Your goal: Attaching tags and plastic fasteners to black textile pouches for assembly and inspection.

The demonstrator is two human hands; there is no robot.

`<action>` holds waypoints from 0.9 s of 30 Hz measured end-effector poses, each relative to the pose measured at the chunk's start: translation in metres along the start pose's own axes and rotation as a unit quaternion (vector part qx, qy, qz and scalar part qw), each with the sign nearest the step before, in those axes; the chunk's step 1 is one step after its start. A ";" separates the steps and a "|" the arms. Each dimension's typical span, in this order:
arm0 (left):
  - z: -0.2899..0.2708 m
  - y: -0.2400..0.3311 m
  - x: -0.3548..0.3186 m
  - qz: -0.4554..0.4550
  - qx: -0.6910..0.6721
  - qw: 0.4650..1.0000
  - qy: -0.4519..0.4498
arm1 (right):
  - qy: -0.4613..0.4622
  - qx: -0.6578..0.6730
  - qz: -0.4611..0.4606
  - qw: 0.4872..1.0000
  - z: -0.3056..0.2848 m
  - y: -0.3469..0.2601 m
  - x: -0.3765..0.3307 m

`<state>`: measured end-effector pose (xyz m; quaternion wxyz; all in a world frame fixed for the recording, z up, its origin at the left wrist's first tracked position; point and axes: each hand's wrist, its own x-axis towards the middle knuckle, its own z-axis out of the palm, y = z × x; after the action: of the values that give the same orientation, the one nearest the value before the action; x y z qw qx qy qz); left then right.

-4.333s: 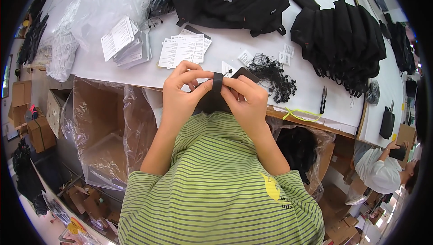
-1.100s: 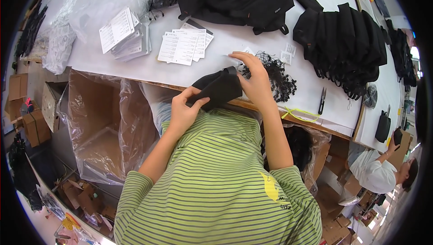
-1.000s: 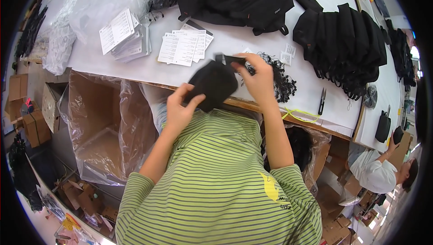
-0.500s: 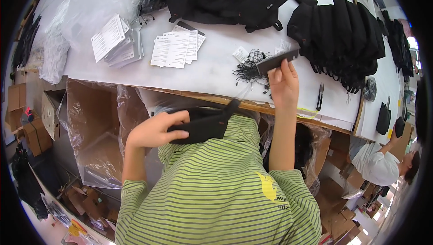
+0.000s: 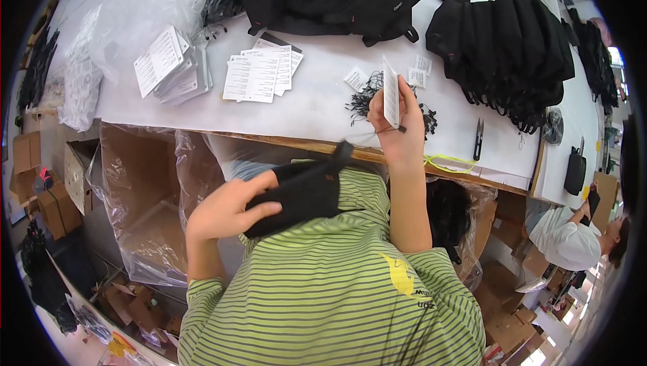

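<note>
My left hand (image 5: 226, 212) grips a small black fabric pouch (image 5: 306, 194) with a loop at its upper right corner, held before my striped shirt. Raised over the table's front edge, my right hand (image 5: 406, 130) pinches a stiff card tag (image 5: 390, 96), turned almost edge-on with its printed white side toward the left. A dark thin cord seems to run from the card's lower end toward the pouch's loop. Just behind that hand lies a tangle of black tag strings (image 5: 360, 104) with small white labels (image 5: 356, 79) around it.
Printed card stacks (image 5: 256, 77) lie at left centre, beside a fanned pile (image 5: 162, 63). Black bags (image 5: 330, 2) sit at the back, black pouches (image 5: 502, 49) at right. Snips (image 5: 479, 140) and a yellow cord (image 5: 445, 162) lie near the edge. A plastic-lined carton (image 5: 141, 197) stands below; a co-worker (image 5: 566, 241) is at right.
My right hand has come left and nearer, turning the card from its dark face to almost upright with its white side showing. The pouch in my left hand has tilted slightly.
</note>
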<state>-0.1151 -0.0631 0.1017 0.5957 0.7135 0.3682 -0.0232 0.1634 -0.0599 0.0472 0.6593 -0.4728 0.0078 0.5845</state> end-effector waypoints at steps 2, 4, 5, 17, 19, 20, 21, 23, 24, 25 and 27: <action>0.002 0.003 0.001 -0.004 0.037 0.998 0.044 | 0.022 -0.019 -0.015 0.999 0.005 -0.001 -0.001; 0.005 0.003 0.003 0.007 0.089 0.992 0.089 | 0.068 -0.055 -0.020 0.996 0.008 0.000 -0.001; 0.007 0.003 0.005 0.008 0.089 0.992 0.088 | 0.069 -0.055 -0.022 0.996 0.005 0.004 0.003; 0.009 0.006 0.002 0.021 0.086 0.990 0.111 | 0.073 -0.318 -0.382 0.865 -0.017 0.018 0.028; 0.008 0.007 0.003 0.018 0.100 0.990 0.100 | 0.074 -0.310 -0.368 0.873 -0.017 0.018 0.029; 0.008 0.007 0.004 0.019 0.100 0.990 0.099 | 0.076 -0.259 -0.329 0.905 -0.014 0.018 0.028; 0.008 0.008 0.005 0.018 0.110 0.989 0.094 | 0.078 -0.207 -0.289 0.931 -0.012 0.019 0.028; 0.009 0.008 0.007 0.017 0.121 0.989 0.088 | 0.081 -0.209 -0.278 0.934 -0.015 0.023 0.031; 0.010 0.007 0.008 0.017 0.122 0.989 0.083 | 0.082 -0.212 -0.267 0.937 -0.015 0.023 0.031; 0.010 0.007 0.008 0.016 0.122 0.989 0.079 | 0.083 -0.211 -0.267 0.937 -0.015 0.022 0.030; 0.010 0.008 0.007 0.012 0.115 0.990 0.078 | 0.098 -0.205 -0.208 0.951 -0.011 0.017 0.022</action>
<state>-0.1010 -0.0682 0.1024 0.4793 0.7813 0.3998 -0.0033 0.1628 -0.0523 0.0181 0.6511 -0.6439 -0.1468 0.3740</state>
